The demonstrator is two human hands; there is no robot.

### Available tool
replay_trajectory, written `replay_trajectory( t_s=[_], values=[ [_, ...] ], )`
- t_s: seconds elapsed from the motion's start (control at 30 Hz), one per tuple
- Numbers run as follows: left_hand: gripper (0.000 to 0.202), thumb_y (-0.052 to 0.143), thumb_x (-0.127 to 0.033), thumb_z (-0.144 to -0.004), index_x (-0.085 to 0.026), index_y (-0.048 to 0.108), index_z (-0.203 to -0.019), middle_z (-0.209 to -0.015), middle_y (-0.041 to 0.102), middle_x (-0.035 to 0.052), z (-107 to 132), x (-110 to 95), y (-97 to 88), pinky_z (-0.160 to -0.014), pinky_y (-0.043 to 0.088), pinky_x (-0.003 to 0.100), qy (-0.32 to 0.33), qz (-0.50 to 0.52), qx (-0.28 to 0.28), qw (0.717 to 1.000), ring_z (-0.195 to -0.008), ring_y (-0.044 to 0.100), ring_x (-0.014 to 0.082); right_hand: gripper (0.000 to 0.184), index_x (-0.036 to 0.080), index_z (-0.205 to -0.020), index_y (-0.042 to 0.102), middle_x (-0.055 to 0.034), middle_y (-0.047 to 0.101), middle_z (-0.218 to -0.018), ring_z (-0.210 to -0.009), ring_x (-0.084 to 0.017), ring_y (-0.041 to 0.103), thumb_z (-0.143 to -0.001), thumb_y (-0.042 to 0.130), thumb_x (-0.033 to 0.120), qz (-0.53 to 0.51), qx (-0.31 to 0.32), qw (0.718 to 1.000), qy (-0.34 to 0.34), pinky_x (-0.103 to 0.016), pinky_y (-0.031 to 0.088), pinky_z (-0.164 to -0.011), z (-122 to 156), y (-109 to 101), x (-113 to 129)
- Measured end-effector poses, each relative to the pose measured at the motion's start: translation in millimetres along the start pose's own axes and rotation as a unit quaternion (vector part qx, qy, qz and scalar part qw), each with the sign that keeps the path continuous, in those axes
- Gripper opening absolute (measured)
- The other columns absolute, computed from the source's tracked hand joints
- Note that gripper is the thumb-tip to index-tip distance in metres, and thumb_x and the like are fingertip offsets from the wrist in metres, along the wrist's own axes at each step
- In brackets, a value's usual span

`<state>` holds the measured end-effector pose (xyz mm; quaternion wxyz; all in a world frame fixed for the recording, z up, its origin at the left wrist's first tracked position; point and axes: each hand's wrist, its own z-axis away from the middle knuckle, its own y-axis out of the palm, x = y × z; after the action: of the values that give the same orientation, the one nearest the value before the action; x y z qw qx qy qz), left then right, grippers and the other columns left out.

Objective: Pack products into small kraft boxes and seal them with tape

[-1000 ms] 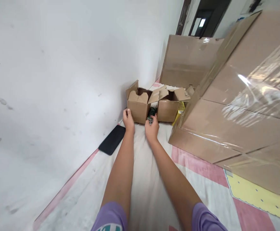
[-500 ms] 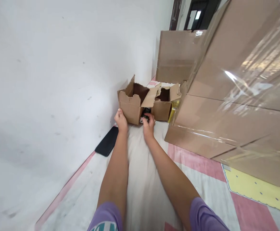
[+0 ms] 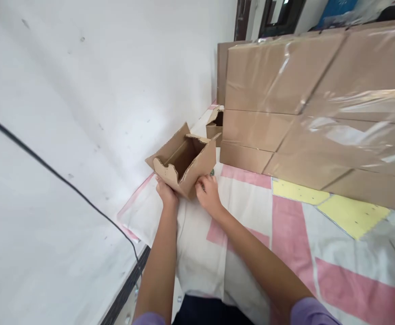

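A small open-topped cardboard box (image 3: 197,169) sits tilted on the bed sheet beside the wall, its torn flaps standing up. Its inside looks dark, and I cannot see what it holds. My left hand (image 3: 166,192) grips the lower near-left corner of this box. On the box's right side, my right hand (image 3: 208,194) is closed with its fingers curled. A small dark green bit (image 3: 212,172) shows just past those fingers, mostly hidden, so its kind is unclear.
Behind stands a second small cardboard box (image 3: 213,131), partly covered by a tall stack of taped cartons (image 3: 306,113). A white wall (image 3: 82,113) rises on the left, with a black cable (image 3: 65,180) across it. Pink and white sheet (image 3: 241,198) covers the surface.
The box has come nearer to me, away from the second box, and has turned. My hands moved with it. My view has shifted, and the black phone-like slab has left sight.
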<state>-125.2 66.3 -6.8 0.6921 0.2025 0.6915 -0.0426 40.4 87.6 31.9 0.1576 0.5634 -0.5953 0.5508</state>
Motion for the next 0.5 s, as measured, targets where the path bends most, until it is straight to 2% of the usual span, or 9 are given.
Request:
replay_trajectory(
  t_s=[0.1, 0.2, 0.3, 0.37, 0.43, 0.5],
  values=[
    [0.071, 0.02, -0.064, -0.096, -0.014, 0.059, -0.127, -0.127, 0.066, 0.0209, 30, -3, -13.6, -0.09, 0.062, 0.043, -0.033, -0.015, -0.032, 0.999, -0.115, 0.069, 0.0282, 0.014, 0.021, -0.095, 0.064, -0.0115, 0.063, -0.115, -0.119, -0.033, 0.047, -0.088, 0.052, 0.022, 0.124, 0.031, 0.991, 0.03, -0.049, 0.039, -0.101, 19, -18, 4],
    [0.074, 0.02, -0.066, -0.094, -0.012, 0.059, -0.127, -0.122, 0.067, 0.0219, 41, -19, -32.1, -0.088, 0.062, 0.046, -0.044, -0.037, -0.068, 0.996, -0.115, 0.068, 0.0317, 0.032, 0.02, -0.12, 0.058, -0.0172, 0.049, -0.142, -0.133, -0.039, 0.039, -0.089, 0.056, 0.024, 0.157, 0.043, 0.978, 0.129, -0.052, 0.036, -0.105, 19, -27, 5],
    [0.07, 0.025, -0.066, -0.093, -0.015, 0.06, -0.125, -0.114, 0.069, 0.0188, 43, -32, -48.6, -0.083, 0.063, 0.048, -0.05, -0.049, -0.085, 0.994, -0.11, 0.069, 0.034, 0.04, 0.017, -0.13, 0.05, -0.021, 0.05, -0.139, -0.128, -0.038, 0.048, -0.091, 0.056, 0.025, 0.131, 0.04, 0.968, 0.211, -0.051, 0.04, -0.103, 6, -26, 5],
    [0.067, 0.026, -0.064, -0.094, -0.015, 0.059, -0.126, -0.117, 0.067, 0.0175, 41, -32, -53.8, -0.086, 0.062, 0.049, -0.045, -0.042, -0.099, 0.993, -0.114, 0.067, 0.0346, 0.04, 0.016, -0.131, 0.049, -0.022, 0.054, -0.134, -0.126, -0.037, 0.053, -0.093, 0.055, 0.025, 0.108, 0.032, 0.963, 0.245, -0.05, 0.041, -0.102, -8, -23, 5],
    [0.066, 0.022, -0.061, -0.098, -0.013, 0.056, -0.128, -0.126, 0.063, 0.018, 36, -29, -54.1, -0.093, 0.059, 0.05, -0.035, -0.027, -0.119, 0.992, -0.12, 0.063, 0.0337, 0.049, 0.015, -0.135, 0.045, -0.0238, 0.052, -0.136, -0.13, -0.038, 0.05, -0.09, 0.061, 0.026, 0.08, 0.021, 0.958, 0.276, -0.051, 0.04, -0.105, -25, -20, 7],
    [0.065, 0.022, -0.06, -0.101, -0.012, 0.055, -0.129, -0.131, 0.061, 0.0176, 31, -26, -52.9, -0.099, 0.055, 0.051, -0.027, -0.01, -0.13, 0.991, -0.122, 0.062, 0.0304, 0.066, 0.013, -0.139, 0.041, -0.0258, 0.05, -0.14, -0.135, -0.04, 0.046, -0.08, 0.071, 0.023, 0.039, 0.015, 0.953, 0.299, -0.053, 0.037, -0.108, -39, -22, 10]
  ],
)
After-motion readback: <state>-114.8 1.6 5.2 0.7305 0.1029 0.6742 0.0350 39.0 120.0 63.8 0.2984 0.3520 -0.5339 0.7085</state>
